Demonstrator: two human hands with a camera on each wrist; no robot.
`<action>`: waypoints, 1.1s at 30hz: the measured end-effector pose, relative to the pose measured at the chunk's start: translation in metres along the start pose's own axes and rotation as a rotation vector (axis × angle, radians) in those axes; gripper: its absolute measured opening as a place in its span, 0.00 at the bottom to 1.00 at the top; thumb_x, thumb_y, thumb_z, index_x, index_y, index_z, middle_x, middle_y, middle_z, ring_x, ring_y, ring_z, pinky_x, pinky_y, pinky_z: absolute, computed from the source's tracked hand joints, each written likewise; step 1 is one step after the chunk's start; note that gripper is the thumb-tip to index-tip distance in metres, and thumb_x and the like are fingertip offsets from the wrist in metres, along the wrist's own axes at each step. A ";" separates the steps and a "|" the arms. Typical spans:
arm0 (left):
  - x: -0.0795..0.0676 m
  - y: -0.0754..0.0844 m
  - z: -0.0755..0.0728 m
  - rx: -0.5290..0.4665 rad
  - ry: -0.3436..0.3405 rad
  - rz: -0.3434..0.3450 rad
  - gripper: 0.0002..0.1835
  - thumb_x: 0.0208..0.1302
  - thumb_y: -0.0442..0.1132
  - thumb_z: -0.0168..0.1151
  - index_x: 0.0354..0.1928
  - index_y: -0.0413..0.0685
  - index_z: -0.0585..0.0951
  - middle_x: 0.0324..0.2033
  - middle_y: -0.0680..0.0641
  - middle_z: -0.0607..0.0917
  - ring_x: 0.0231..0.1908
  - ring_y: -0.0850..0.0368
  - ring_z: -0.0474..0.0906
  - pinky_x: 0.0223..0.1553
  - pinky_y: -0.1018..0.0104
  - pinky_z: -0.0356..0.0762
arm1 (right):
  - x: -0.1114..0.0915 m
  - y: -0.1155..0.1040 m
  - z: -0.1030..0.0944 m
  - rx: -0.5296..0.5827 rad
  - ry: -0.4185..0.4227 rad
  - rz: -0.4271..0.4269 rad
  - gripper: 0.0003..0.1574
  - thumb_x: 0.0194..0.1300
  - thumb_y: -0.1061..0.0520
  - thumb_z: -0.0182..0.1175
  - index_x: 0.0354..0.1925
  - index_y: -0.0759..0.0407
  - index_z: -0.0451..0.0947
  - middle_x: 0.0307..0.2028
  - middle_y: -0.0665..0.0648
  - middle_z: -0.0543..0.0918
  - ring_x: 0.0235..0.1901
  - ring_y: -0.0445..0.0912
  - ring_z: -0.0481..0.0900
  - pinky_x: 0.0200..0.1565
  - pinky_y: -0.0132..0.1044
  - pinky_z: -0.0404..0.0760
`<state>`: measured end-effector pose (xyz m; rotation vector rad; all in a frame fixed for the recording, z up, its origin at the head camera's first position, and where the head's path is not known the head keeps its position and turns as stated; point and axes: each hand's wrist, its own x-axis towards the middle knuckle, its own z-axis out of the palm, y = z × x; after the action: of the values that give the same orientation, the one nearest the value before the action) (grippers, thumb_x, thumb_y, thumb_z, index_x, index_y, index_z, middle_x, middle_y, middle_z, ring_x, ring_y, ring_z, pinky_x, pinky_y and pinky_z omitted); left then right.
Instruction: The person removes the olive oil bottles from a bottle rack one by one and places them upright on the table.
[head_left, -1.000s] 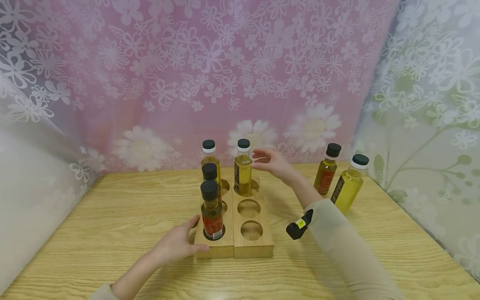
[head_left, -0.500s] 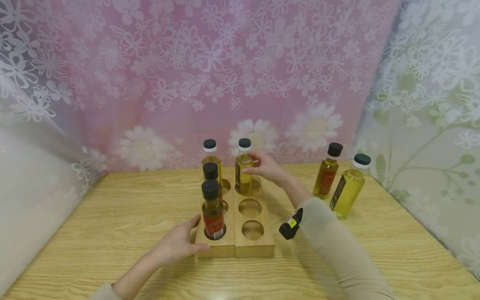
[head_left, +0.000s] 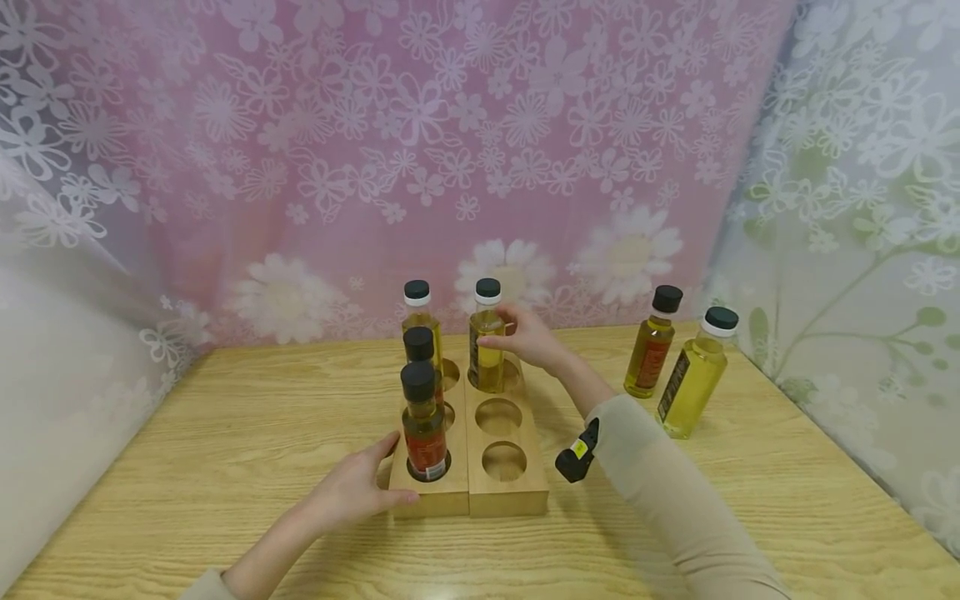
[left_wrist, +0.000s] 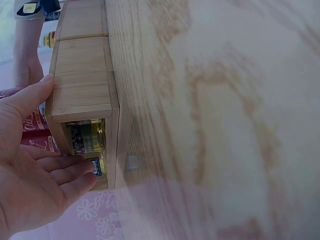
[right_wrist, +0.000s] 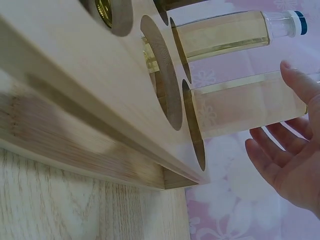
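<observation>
Nearest, my left hand (head_left: 352, 492), fingers extended, rests against the front left corner of the wooden rack (head_left: 507, 502); just beyond its thumb stands a red-labelled bottle (head_left: 425, 442) in the front hole. Farther off, well right of my right hand (head_left: 534, 340), a yellow-oil bottle (head_left: 696, 383) and an amber bottle (head_left: 649, 358) stand on the table (head_left: 247, 425). That hand holds the pale-oil bottle (head_left: 492, 371) between thumb and fingers, in the rack's far right hole. Beyond my grip: a pink floral curtain (head_left: 480, 167).
</observation>
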<state>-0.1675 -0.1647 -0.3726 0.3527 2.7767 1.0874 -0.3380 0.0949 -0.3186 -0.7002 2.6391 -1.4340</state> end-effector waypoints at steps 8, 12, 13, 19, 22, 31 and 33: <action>0.000 0.001 -0.002 -0.007 -0.004 0.005 0.52 0.47 0.54 0.72 0.67 0.32 0.58 0.62 0.33 0.66 0.59 0.38 0.66 0.54 0.43 0.66 | -0.001 0.001 0.000 -0.001 0.051 -0.016 0.36 0.57 0.51 0.66 0.59 0.62 0.67 0.50 0.61 0.74 0.48 0.55 0.75 0.46 0.46 0.76; 0.000 0.001 -0.001 0.003 -0.003 0.002 0.53 0.47 0.54 0.72 0.67 0.32 0.58 0.62 0.34 0.67 0.57 0.39 0.69 0.53 0.43 0.67 | -0.004 0.002 -0.001 -0.027 0.082 -0.001 0.36 0.57 0.49 0.66 0.59 0.62 0.67 0.50 0.61 0.75 0.47 0.54 0.75 0.45 0.45 0.76; 0.000 0.001 -0.001 0.007 -0.002 0.002 0.53 0.47 0.54 0.72 0.67 0.32 0.58 0.61 0.34 0.67 0.56 0.39 0.70 0.53 0.43 0.67 | -0.005 0.002 -0.002 -0.030 0.087 0.001 0.36 0.57 0.48 0.66 0.59 0.62 0.67 0.50 0.61 0.75 0.47 0.53 0.75 0.45 0.45 0.76; 0.001 0.001 0.000 0.025 0.015 0.005 0.52 0.46 0.53 0.73 0.66 0.31 0.59 0.60 0.33 0.69 0.57 0.39 0.69 0.53 0.44 0.68 | -0.007 0.001 -0.007 -0.012 0.096 -0.019 0.34 0.58 0.48 0.65 0.57 0.63 0.68 0.49 0.62 0.76 0.47 0.54 0.76 0.44 0.46 0.77; 0.001 0.001 0.001 0.026 0.020 0.002 0.52 0.46 0.53 0.73 0.67 0.31 0.59 0.60 0.34 0.69 0.56 0.39 0.69 0.53 0.44 0.68 | -0.007 -0.002 -0.012 -0.002 0.107 -0.011 0.39 0.58 0.46 0.65 0.61 0.63 0.65 0.53 0.63 0.74 0.49 0.55 0.75 0.45 0.46 0.77; 0.001 0.001 0.000 0.021 0.013 0.013 0.52 0.46 0.54 0.72 0.67 0.31 0.59 0.61 0.34 0.68 0.58 0.39 0.68 0.53 0.44 0.68 | -0.014 -0.016 -0.029 0.055 0.137 0.000 0.43 0.58 0.49 0.66 0.64 0.66 0.60 0.56 0.66 0.70 0.52 0.57 0.73 0.47 0.48 0.76; 0.001 0.000 0.000 0.018 0.010 0.015 0.52 0.46 0.54 0.72 0.67 0.31 0.59 0.61 0.34 0.68 0.58 0.39 0.68 0.53 0.44 0.68 | -0.016 -0.018 -0.033 0.049 0.143 0.005 0.44 0.57 0.48 0.66 0.64 0.66 0.60 0.56 0.65 0.71 0.52 0.56 0.73 0.48 0.49 0.76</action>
<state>-0.1680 -0.1640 -0.3725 0.3725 2.7987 1.0709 -0.3255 0.1191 -0.2875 -0.6077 2.6969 -1.5984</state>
